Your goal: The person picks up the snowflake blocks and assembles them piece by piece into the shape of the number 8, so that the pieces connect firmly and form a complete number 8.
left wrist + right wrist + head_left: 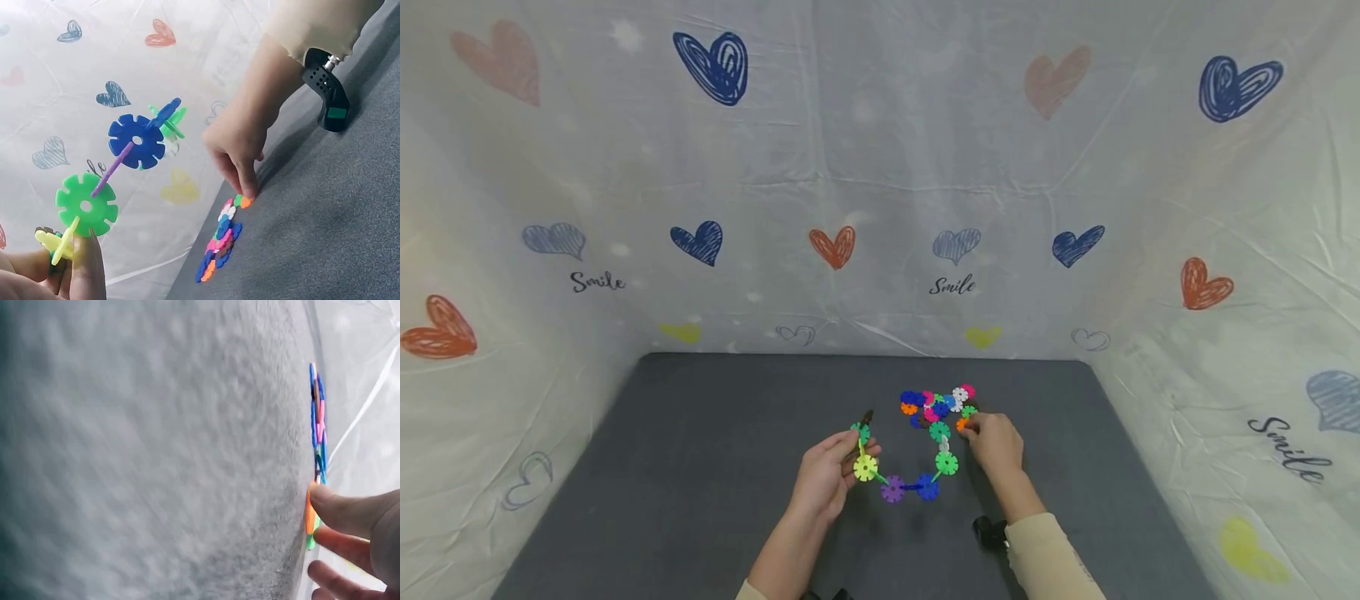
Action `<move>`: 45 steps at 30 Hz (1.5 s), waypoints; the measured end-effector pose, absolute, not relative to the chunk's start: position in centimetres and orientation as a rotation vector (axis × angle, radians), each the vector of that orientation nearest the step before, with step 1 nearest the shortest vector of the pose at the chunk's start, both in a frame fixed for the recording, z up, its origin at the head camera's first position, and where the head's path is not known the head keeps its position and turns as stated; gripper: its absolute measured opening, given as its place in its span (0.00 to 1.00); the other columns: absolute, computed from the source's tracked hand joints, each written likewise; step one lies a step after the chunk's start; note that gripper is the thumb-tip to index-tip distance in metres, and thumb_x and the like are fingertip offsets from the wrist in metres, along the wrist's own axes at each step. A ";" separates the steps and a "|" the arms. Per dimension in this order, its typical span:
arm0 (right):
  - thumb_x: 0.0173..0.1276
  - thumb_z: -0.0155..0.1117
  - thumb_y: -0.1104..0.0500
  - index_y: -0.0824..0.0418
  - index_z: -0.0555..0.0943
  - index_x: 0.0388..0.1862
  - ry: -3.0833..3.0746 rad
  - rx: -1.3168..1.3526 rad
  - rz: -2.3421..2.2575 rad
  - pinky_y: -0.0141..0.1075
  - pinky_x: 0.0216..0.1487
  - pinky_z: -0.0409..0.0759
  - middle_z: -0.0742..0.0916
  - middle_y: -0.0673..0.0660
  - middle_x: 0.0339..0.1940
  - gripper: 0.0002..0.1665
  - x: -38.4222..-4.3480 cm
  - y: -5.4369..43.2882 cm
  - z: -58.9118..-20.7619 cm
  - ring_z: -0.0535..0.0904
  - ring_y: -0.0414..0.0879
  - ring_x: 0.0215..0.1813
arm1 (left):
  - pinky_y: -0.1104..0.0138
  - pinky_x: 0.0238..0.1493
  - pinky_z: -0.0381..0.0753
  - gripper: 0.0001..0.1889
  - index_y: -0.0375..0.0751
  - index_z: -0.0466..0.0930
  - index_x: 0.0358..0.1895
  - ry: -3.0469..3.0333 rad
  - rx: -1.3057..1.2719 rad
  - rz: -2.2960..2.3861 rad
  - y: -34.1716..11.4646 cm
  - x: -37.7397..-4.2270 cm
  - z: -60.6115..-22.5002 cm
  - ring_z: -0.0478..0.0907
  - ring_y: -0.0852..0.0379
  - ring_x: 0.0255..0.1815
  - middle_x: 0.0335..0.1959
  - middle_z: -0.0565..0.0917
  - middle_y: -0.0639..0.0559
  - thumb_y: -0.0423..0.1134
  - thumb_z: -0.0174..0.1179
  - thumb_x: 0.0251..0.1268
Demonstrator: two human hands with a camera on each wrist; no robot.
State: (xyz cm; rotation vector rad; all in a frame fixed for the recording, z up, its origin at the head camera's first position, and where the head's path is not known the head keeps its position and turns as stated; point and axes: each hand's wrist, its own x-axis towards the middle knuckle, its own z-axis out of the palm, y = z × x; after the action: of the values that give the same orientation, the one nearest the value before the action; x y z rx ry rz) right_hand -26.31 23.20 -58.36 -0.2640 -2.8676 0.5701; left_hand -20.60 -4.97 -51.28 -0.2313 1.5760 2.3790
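My left hand (822,477) holds one end of a chain of notched plastic interlocking discs, pinching near a yellow disc (865,467) and a green disc (86,205). The chain hangs in a U in the head view, through a purple disc (892,488) and a blue disc (928,487), up to green ones on the right. A dark brown disc (867,417) sticks up at the held end. At the table, my right hand (997,446) has thumb and fingertips at an orange disc (310,511), at the near right edge of the loose pile.
The pile of loose discs (941,409), blue, pink, white, green and orange, lies on the dark grey table (700,467). A white curtain (880,208) printed with hearts stands round the table's back and sides. A black wrist device (328,94) sits by the right sleeve.
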 end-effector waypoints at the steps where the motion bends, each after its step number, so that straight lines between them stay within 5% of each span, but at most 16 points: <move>1: 0.60 0.78 0.53 0.57 0.91 0.43 -2.861 -0.277 0.583 0.54 0.45 0.83 0.90 0.58 0.44 0.14 -26.3 23.3 -58.4 0.84 0.56 0.46 | 0.67 0.45 0.86 0.25 0.23 0.73 0.62 1.575 -0.232 2.380 -4.9 -20.6 -51.2 0.89 0.58 0.43 0.42 0.89 0.47 0.44 0.57 0.77; 8: 0.60 0.78 0.56 0.60 0.88 0.51 -2.875 -0.263 0.676 0.55 0.47 0.83 0.89 0.60 0.46 0.20 -26.5 23.5 -58.5 0.83 0.57 0.47 | 0.66 0.46 0.86 0.24 0.24 0.72 0.63 1.574 -0.237 2.378 -4.8 -20.7 -51.2 0.89 0.57 0.43 0.43 0.88 0.47 0.43 0.57 0.77; 15: 0.63 0.75 0.60 0.64 0.87 0.48 -2.908 -0.265 0.871 0.46 0.36 0.81 0.87 0.54 0.32 0.15 -26.3 23.5 -58.3 0.79 0.47 0.31 | 0.66 0.45 0.86 0.24 0.24 0.73 0.62 1.608 -0.227 2.375 -4.7 -20.5 -50.9 0.89 0.58 0.41 0.42 0.89 0.48 0.43 0.57 0.77; 24: 0.58 0.80 0.55 0.60 0.81 0.34 -2.927 -0.319 0.900 0.41 0.30 0.72 0.80 0.55 0.28 0.15 -25.9 24.3 -58.3 0.74 0.48 0.29 | 0.66 0.43 0.87 0.22 0.25 0.77 0.58 1.651 -0.200 2.352 -4.7 -20.3 -51.0 0.89 0.58 0.40 0.40 0.89 0.47 0.43 0.59 0.75; 36: 0.58 0.79 0.49 0.60 0.79 0.34 -2.968 -0.384 0.967 0.39 0.29 0.70 0.80 0.54 0.27 0.20 -25.3 24.4 -57.7 0.74 0.48 0.28 | 0.67 0.38 0.86 0.22 0.26 0.80 0.54 1.757 -0.139 2.272 -4.5 -20.0 -50.7 0.88 0.56 0.38 0.38 0.89 0.46 0.45 0.62 0.73; 45: 0.67 0.72 0.57 0.62 0.85 0.50 -2.553 -0.131 1.645 0.34 0.30 0.80 0.90 0.56 0.28 0.15 -22.8 19.8 -52.5 0.86 0.48 0.30 | 0.64 0.41 0.79 0.16 0.31 0.85 0.43 2.016 -0.068 2.125 -4.4 -19.9 -51.2 0.85 0.53 0.35 0.33 0.86 0.49 0.45 0.59 0.75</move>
State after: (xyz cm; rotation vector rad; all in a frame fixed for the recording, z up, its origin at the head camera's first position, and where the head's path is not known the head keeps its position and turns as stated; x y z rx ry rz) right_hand -22.85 19.81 -52.48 -0.1311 -2.5531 1.6446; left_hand -19.88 -4.42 -51.18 -0.0683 2.0160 2.1248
